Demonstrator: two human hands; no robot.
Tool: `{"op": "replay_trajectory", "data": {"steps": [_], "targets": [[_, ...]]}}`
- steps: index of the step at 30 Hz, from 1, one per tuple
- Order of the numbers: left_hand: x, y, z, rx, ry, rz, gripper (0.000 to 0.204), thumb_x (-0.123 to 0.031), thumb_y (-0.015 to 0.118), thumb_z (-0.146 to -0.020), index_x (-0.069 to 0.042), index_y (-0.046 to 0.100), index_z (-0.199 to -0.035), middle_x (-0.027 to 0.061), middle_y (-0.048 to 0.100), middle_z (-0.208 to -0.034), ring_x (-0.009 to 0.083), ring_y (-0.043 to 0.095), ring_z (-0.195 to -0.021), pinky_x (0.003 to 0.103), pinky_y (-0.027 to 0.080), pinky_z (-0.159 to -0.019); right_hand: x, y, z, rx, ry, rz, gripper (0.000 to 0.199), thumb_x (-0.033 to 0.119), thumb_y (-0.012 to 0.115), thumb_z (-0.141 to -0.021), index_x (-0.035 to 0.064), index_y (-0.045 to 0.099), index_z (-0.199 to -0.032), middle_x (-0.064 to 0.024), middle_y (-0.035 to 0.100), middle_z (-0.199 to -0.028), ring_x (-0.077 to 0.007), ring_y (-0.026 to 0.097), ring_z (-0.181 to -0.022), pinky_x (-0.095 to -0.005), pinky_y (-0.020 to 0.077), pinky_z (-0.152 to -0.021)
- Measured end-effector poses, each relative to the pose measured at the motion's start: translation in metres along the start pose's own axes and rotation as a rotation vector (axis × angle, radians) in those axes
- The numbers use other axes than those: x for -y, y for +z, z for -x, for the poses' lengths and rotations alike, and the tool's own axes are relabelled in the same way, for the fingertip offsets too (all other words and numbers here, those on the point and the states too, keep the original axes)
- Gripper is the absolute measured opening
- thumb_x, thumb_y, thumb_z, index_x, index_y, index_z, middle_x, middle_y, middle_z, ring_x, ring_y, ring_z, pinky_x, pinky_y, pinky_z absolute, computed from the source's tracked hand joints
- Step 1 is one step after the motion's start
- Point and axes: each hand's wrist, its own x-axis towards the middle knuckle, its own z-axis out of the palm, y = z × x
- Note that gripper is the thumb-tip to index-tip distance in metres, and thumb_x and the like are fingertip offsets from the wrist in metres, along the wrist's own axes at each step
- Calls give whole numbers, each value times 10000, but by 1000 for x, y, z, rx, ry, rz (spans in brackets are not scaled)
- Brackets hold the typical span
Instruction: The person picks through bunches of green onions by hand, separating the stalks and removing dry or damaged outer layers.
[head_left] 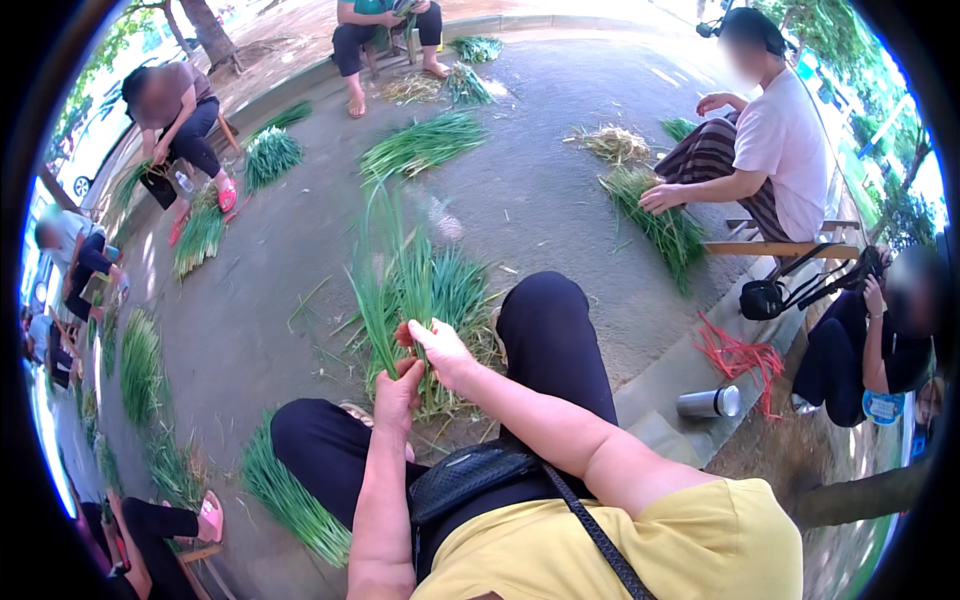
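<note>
Both hands are closed on a bunch of long green chives (375, 250), held upright between my knees with the leaves fanning upward. My right hand (445, 352) pinches the stems from the right. Just below it and to the left, my left hand (399, 392) grips the lower part of the bunch; its fingertips are partly hidden. Right behind my hands, a loose pile of chives (455, 285) lies on the ground, with dry straw-like trimmings around its base. Another heap of chives (290, 490) rests beside my left knee.
A metal flask (709, 402) lies on its side at the right, near red strips (740, 352). A person in a white shirt (780, 150) sits on a wooden bench, handling chives (655, 220). Several other seated people and chive heaps (422, 145) surround the grey pavement (540, 150).
</note>
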Motion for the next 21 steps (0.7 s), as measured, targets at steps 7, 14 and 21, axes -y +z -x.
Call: {"op": "replay_trajectory", "data": {"steps": [7,14,21], "targets": [[-1,-6,-3,16,74,148,108,-116,645,-826,-75,589,-908,-106,432,-554,-2,278,-364,177,168,-336,4,-4,-2,115,64,-73,280,141,606,-843,9,536,-1080,-91,611,-974,-192,595,-878,-336,490,-792],[1,-14,-8,68,229,176,219,3,636,-796,17,571,-1004,72,614,-948,144,590,-876,256,471,-803,8,-6,-2,211,94,101,353,26,676,-702,15,546,-1030,-88,625,-931,-203,632,-863,-321,493,-774],[-4,-23,-7,83,151,241,221,-27,615,-821,4,578,-1037,55,623,-917,109,598,-802,231,489,-706,9,-5,-1,154,109,176,227,56,657,-744,55,571,-955,-54,631,-909,-152,602,-787,-301,475,-706]]}}
